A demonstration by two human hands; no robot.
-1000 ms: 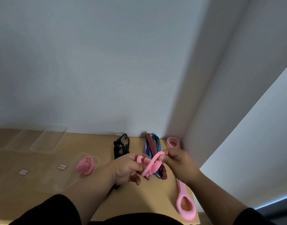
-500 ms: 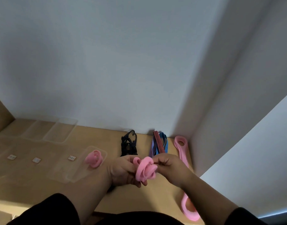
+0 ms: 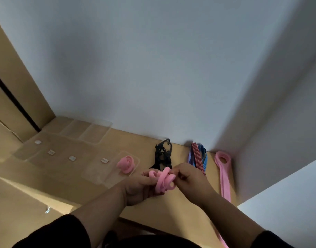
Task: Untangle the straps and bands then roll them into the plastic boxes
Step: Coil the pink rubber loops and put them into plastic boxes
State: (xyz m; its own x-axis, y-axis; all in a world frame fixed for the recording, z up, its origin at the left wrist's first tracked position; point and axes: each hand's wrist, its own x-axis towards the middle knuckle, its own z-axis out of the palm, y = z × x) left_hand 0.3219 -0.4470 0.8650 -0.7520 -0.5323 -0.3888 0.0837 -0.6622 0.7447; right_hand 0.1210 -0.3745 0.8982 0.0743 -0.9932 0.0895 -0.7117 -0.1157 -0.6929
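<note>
Head-worn camera, facing forward and down (wide-angle), hands close below

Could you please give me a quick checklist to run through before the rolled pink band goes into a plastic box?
1. Pink band rolled into a coil: ok.
2. Left hand and right hand both hold the coil: ok.
3. Nearest plastic box has free space beside the rolled band already in it: ok.
4. Coil fits that space: cannot tell.
5. Loose end tucked in: cannot tell.
6. Long pink strap lies apart from the held band: ok.
</note>
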